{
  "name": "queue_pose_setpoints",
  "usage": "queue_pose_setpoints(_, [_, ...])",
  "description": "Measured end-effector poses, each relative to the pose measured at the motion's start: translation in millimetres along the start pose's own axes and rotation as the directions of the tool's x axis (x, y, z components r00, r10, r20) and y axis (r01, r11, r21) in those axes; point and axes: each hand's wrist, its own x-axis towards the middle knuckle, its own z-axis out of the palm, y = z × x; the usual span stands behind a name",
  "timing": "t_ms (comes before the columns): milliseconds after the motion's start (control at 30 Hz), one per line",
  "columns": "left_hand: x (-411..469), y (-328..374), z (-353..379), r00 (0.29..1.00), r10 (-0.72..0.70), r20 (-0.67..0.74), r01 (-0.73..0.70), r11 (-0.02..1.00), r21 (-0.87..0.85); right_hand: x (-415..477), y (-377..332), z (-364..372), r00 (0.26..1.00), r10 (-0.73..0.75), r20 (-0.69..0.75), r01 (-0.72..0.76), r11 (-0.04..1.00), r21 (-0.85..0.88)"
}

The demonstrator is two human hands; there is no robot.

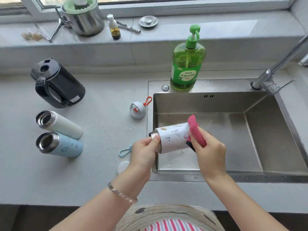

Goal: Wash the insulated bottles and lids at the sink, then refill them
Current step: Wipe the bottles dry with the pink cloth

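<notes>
A white insulated bottle with small drawings (pixel 173 138) lies sideways over the left edge of the steel sink (pixel 233 104). My left hand (pixel 145 150) grips its open metal mouth. My right hand (pixel 208 150) holds a pink cloth (pixel 195 131) against the bottle's base end. Two more open bottles stand on the counter at the left, a plain white bottle (pixel 61 123) and a light blue bottle (pixel 62 145). A white round lid with a red loop (pixel 138 109) rests beside the sink. Another lid with a blue loop (pixel 124 164) lies partly hidden under my left wrist.
A green dish soap pump bottle (pixel 186 64) stands on the sink's back rim. The faucet (pixel 275 70) rises at the right. A black electric kettle (pixel 56 84) sits on the counter at the back left. A steel pot (pixel 83 17) and a small spray bottle (pixel 114 28) stand on the windowsill.
</notes>
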Motion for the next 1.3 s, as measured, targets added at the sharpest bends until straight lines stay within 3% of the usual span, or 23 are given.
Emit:
queue_pose_setpoints(67, [7, 7, -22, 0.98, 0.198, -0.021, -0.191, 0.962, 0.194, 0, -6, 2, 0.992, 0.006, 0.129, -0.011, 0.999, 0.035])
queue_pose_setpoints(133, [18, 16, -50, 0.931, 0.361, -0.046, -0.316, 0.863, 0.395, 3, -13, 4, 0.973, 0.035, 0.226, -0.043, 0.999, 0.032])
queue_pose_setpoints(267, [61, 28, -113, 0.828, 0.551, -0.108, -0.271, 0.562, 0.782, 11, -14, 15, 0.932, 0.099, 0.35, -0.079, 0.994, -0.07])
queue_pose_setpoints(433, [127, 40, -170, 0.819, 0.57, -0.067, -0.052, 0.189, 0.98, 23, -18, 30, 0.9, 0.112, 0.422, -0.05, 0.987, -0.155])
queue_pose_setpoints(533, [148, 45, -185, 0.848, 0.53, -0.009, -0.013, 0.038, 0.999, 28, -23, 36, 0.907, 0.114, 0.407, -0.054, 0.986, -0.156])
queue_pose_setpoints(600, [156, 44, -190, 0.868, 0.496, 0.026, -0.023, -0.012, 1.0, 30, -26, 39, 0.904, 0.138, 0.404, -0.089, 0.986, -0.138])
queue_pose_setpoints(700, [164, 40, -198, 0.883, 0.467, 0.04, -0.035, -0.02, 0.999, 31, -23, 41, 0.906, 0.15, 0.396, -0.085, 0.981, -0.177])
queue_pose_setpoints(767, [169, 38, -200, 0.853, 0.519, 0.064, -0.069, -0.011, 0.998, 32, -22, 42, 0.903, 0.171, 0.394, -0.107, 0.978, -0.179])
queue_pose_setpoints(900, [162, 33, -182, 0.685, 0.719, 0.119, -0.13, -0.04, 0.991, 35, -22, 43, 0.897, 0.182, 0.403, -0.128, 0.979, -0.158])
queue_pose_setpoints(933, [158, 29, -170, 0.63, 0.759, 0.162, -0.172, -0.067, 0.983, 36, -20, 42, 0.897, 0.189, 0.399, -0.139, 0.979, -0.153])
queue_pose_setpoints(1000, [152, 25, -137, 0.593, 0.752, 0.289, -0.324, -0.107, 0.94, 38, -14, 40, 0.896, 0.218, 0.387, -0.177, 0.974, -0.139])
queue_pose_setpoints(1067, [156, 24, -103, 0.709, 0.623, 0.331, -0.437, 0.02, 0.899, 42, -9, 35, 0.901, 0.231, 0.367, -0.192, 0.971, -0.141])
queue_pose_setpoints(1167, [183, 24, -67, 0.894, 0.387, 0.227, -0.321, 0.197, 0.926, 50, -4, 28, 0.908, 0.265, 0.324, -0.243, 0.964, -0.108])
queue_pose_setpoints(1233, [203, 22, -52, 0.957, 0.267, 0.111, -0.195, 0.316, 0.928, 55, -1, 22, 0.909, 0.28, 0.309, -0.263, 0.96, -0.097])
queue_pose_setpoints(1300, [218, 14, -45, 0.977, 0.212, 0.026, -0.104, 0.367, 0.925, 59, 2, 19, 0.909, 0.291, 0.297, -0.274, 0.957, -0.098])
